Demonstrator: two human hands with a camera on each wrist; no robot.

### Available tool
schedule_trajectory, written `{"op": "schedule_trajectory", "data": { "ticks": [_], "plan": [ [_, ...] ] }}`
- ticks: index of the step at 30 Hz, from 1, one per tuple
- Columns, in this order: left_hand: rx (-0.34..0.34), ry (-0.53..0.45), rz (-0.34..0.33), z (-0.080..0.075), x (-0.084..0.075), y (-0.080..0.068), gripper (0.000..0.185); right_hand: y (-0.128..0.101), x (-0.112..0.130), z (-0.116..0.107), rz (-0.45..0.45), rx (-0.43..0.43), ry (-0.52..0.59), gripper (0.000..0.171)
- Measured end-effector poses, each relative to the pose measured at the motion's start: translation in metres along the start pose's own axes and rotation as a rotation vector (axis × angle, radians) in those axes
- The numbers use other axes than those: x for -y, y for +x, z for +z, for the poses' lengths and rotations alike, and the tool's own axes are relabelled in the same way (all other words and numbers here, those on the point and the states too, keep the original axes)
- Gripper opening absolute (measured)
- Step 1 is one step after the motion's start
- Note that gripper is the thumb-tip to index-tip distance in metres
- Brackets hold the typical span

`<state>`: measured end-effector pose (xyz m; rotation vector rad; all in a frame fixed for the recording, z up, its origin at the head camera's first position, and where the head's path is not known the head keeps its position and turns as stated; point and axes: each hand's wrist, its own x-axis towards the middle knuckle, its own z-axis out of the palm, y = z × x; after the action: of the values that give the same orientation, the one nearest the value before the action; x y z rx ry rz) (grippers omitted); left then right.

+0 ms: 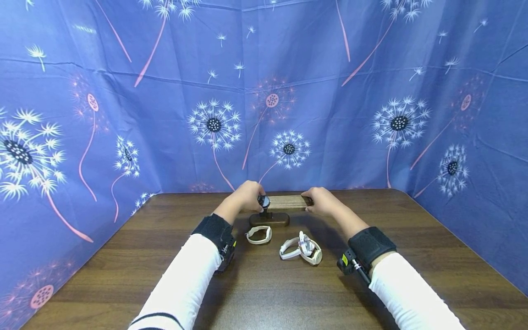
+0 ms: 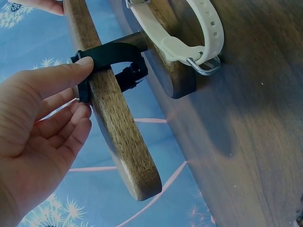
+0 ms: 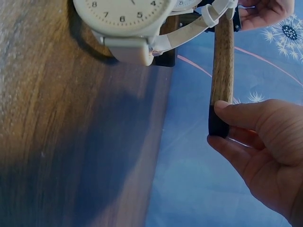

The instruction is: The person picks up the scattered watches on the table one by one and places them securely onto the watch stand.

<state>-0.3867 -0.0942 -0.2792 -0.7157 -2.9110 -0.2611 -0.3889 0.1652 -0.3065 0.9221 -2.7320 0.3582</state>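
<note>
A blue dandelion-print cloth (image 1: 371, 91) walls in a dark wooden worktop (image 1: 264, 284), and near its far edge stands a T-shaped wooden stand (image 1: 284, 202) on a round base. The left hand (image 1: 246, 196) pinches a black watch (image 1: 263, 201) that sits strapped around the left end of the stand's crossbar, thumb on the band and fingers curled behind it in the left wrist view. The right hand (image 1: 321, 202) grips the crossbar's right end, thumb on top and fingers beneath. My judgement is that the step in hand is seating the black watch on the bar while the right hand steadies the stand; the next move would call for sliding the band along to settle it without tipping the stand. Nearer the person lie a cream watch (image 1: 259, 234) alone and two more white watches (image 1: 301, 248) tangled together, touching each other. The right wrist view shows a cream dial with numerals 8, 7, 6, 5, 4 readable; no brand name can be read.
</note>
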Motion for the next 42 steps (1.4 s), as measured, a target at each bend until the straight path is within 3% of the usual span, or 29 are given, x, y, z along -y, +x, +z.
{"op": "schedule_trajectory", "data": {
  "ticks": [10,15,20,27,34,42],
  "plan": [
    [-0.007,-0.021,0.016,-0.009,0.005,-0.006,0.051,0.003,0.006,-0.012,-0.023,0.031,-0.038,0.041],
    [-0.026,-0.028,0.035,-0.019,0.012,-0.013,0.052,0.004,0.014,-0.021,0.003,0.035,-0.019,0.044],
    [-0.046,0.004,0.074,-0.032,0.021,-0.024,0.051,0.001,0.024,-0.025,-0.036,0.002,-0.007,0.04],
    [-0.07,-0.049,0.067,-0.041,0.035,-0.05,0.044,-0.011,0.037,-0.022,-0.148,-0.076,0.06,0.03],
    [-0.115,-0.105,0.069,-0.037,0.045,-0.085,0.04,-0.023,0.05,-0.013,-0.256,-0.181,0.122,0.024],
    [-0.185,-0.275,0.05,-0.021,0.042,-0.126,0.03,-0.029,0.068,-0.011,-0.251,-0.201,0.199,0.021]
  ]
}}
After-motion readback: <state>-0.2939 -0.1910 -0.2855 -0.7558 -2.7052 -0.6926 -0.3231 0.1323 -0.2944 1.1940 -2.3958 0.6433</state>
